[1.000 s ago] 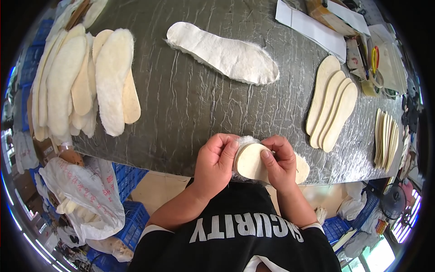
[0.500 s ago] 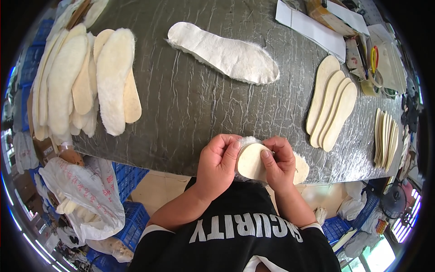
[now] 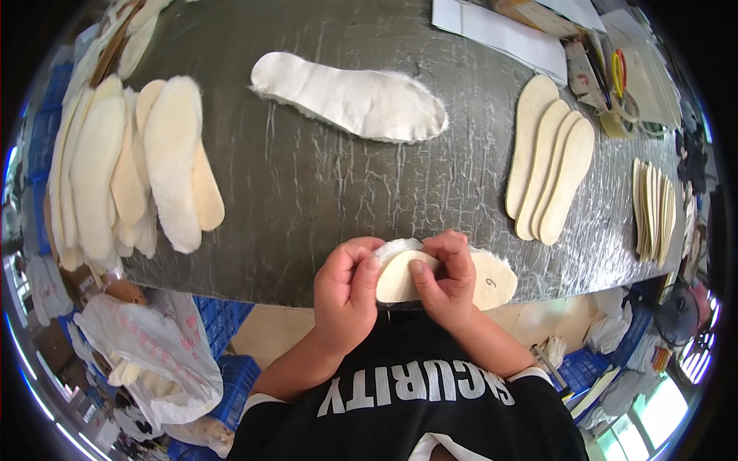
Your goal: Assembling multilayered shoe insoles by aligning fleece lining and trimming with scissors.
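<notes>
At the near edge of the table I hold a cream insole (image 3: 493, 283) with white fleece on its far side. My left hand (image 3: 346, 288) pinches its left rounded end between thumb and fingers. My right hand (image 3: 447, 280) grips it near the middle, thumb on the smooth face and fingers behind. A dark mark shows on its right end. Beyond my hands lies a single white fleece insole (image 3: 350, 98), smooth side up. How the layers join behind my fingers is hidden.
Fleece insoles (image 3: 173, 165) lie piled at the left. Plain cream insoles (image 3: 550, 165) overlap at the right, beside a row of insoles on edge (image 3: 653, 211). White paper (image 3: 500, 38), scissors (image 3: 619, 73) and tape (image 3: 619, 123) are far right. A plastic bag (image 3: 154, 353) hangs below left.
My hands and the held insole have shifted slightly left in the view, and the insole's marked right end now shows more. The view has also turned a little; the table insoles look unmoved.
</notes>
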Available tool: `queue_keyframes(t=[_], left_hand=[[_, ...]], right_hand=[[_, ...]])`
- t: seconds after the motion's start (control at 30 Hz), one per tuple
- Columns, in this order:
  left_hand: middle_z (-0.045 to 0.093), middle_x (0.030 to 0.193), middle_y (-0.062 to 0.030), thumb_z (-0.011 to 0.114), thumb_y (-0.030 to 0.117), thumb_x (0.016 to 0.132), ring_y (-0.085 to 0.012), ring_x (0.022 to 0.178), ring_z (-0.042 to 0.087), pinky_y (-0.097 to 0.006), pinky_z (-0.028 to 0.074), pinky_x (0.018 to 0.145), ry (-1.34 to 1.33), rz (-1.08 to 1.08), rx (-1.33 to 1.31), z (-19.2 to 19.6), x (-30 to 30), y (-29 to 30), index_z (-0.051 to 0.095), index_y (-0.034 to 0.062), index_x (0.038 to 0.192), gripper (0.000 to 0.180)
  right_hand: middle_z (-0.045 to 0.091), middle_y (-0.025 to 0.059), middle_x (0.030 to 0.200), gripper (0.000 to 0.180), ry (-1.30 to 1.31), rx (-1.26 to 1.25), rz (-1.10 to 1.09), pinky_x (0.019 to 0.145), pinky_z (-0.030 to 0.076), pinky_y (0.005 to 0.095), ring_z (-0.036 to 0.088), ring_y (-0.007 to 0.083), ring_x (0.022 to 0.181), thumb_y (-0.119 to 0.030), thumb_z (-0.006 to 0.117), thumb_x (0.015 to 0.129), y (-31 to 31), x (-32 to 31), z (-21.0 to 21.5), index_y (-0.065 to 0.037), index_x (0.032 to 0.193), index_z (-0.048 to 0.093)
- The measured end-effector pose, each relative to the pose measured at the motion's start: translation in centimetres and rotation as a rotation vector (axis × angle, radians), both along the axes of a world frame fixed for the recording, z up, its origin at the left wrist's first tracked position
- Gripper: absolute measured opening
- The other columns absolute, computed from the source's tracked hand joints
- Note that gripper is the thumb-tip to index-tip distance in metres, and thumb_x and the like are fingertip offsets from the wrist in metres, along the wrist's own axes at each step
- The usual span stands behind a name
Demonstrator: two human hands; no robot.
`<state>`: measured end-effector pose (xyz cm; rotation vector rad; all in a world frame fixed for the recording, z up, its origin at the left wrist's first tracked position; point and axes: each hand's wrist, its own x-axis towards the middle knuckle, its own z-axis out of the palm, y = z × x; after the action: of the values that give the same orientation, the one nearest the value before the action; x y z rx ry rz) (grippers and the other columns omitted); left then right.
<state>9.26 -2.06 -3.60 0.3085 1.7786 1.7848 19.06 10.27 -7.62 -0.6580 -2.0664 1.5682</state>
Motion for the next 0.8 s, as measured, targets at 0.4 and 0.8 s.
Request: queue_keyframes(t=[0.4,0.8], left_hand=[[0.059,0.105,-0.0115,0.066,0.001,0.086,-0.0138,0.096,0.056,-0.027,0.045,0.087,-0.142,0.022,0.166,-0.5,-0.2,-2.2,0.047,0.0011,0.113,0.033],[0.059,0.1,-0.0107,0.069,0.003,0.086,-0.0145,0.09,0.056,-0.025,0.045,0.083,-0.042,-0.009,0.171,-1.9,-1.7,-3.8,0.048,0.001,0.112,0.034]], right_hand=[[0.058,0.0039,0.083,0.045,0.162,0.421,0.067,0.074,0.031,0.0409,0.051,0.0223,0.072,-0.017,0.08,0.066,-0.3,-0.8,-0.1,-0.009,0.102,0.054],[0.058,0.0024,0.082,0.039,-0.327,0.261,0.537,0.084,0.035,0.0403,0.055,0.0227,0.089,-0.042,0.072,0.074,4.4,-0.9,2.5,-0.011,0.097,0.066]])
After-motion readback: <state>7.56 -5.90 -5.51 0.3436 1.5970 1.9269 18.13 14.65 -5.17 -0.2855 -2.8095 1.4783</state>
